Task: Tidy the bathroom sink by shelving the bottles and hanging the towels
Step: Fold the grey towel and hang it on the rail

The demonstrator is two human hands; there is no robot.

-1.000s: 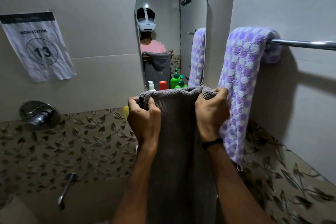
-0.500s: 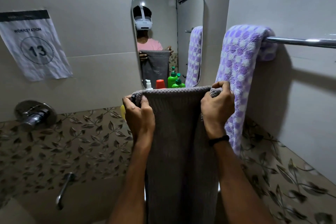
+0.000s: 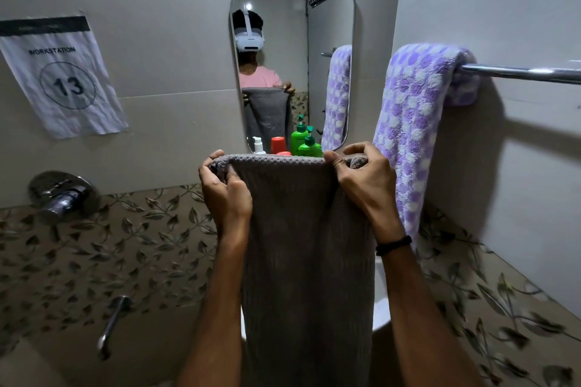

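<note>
While the grey towel (image 3: 301,229) was bunched and slack along its top a second ago, it now hangs as a flat sheet, its upper edge pulled taut and nearly level between the two hands. The left hand (image 3: 224,190) has its fingers (image 3: 210,166) curled tight over the left corner, and the right hand (image 3: 364,185) pinches the other corner, which has drifted closer to the purple spotted towel (image 3: 408,122) already draped over the rail (image 3: 518,72). The grey towel is held up in front of the mirror (image 3: 292,41), just beside the purple one but not on the rail, and its lower length drops out of sight between the forearms. Behind its top edge the green pump bottles (image 3: 309,143), a red cap (image 3: 278,144) and a small white pump (image 3: 258,144) show below the mirror; the shelf under them is hidden. To my eye the spreading is finished and the towel is ready to be lifted to the right, onto the bare stretch of rail beyond the purple towel. The bottles look dealt with, so this hanging may be the last job left.
</note>
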